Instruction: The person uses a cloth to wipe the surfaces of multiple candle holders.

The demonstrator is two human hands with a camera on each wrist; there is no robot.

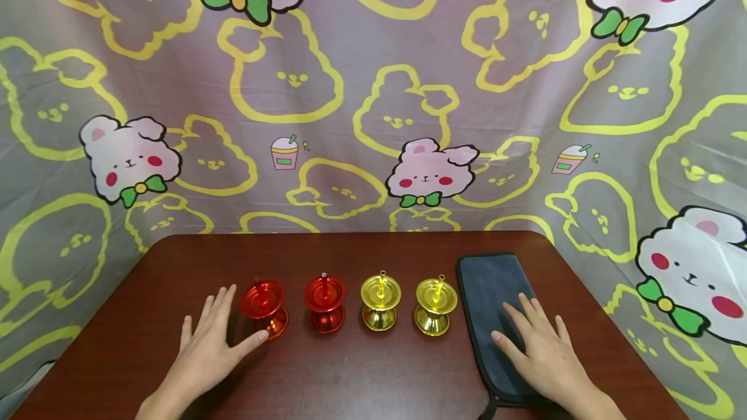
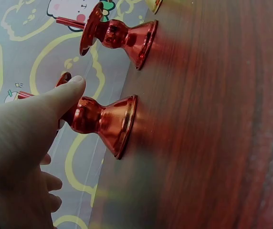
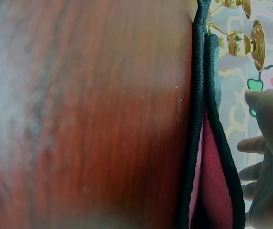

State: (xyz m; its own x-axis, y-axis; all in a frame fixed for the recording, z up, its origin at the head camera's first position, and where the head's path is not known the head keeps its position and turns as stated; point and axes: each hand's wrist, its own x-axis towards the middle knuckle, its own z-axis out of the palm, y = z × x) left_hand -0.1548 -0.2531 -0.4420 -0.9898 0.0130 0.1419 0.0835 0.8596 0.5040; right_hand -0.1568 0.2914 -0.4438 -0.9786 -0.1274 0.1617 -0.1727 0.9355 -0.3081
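My left hand [image 1: 207,345] has its fingers spread, with the thumb alongside the leftmost red candle holder [image 1: 274,324]. In the left wrist view that thumb crosses in front of the holder's dish; whether it touches cannot be told. A second red candle holder [image 1: 327,321] stands to the right, then a gold one [image 1: 379,320] and another gold one [image 1: 432,324]. My right hand [image 1: 539,349], fingers apart, lies over a dark blue zip case [image 1: 484,290]. The right wrist view shows the case's parted black edges and pink lining [image 3: 215,176]; contact with the hand is unclear.
All of this stands on a dark reddish-brown wooden table [image 1: 350,381]. A grey cloth [image 1: 373,50] with cartoon bears hangs behind and around it. A short strap [image 1: 489,407] sticks out from the case's near end.
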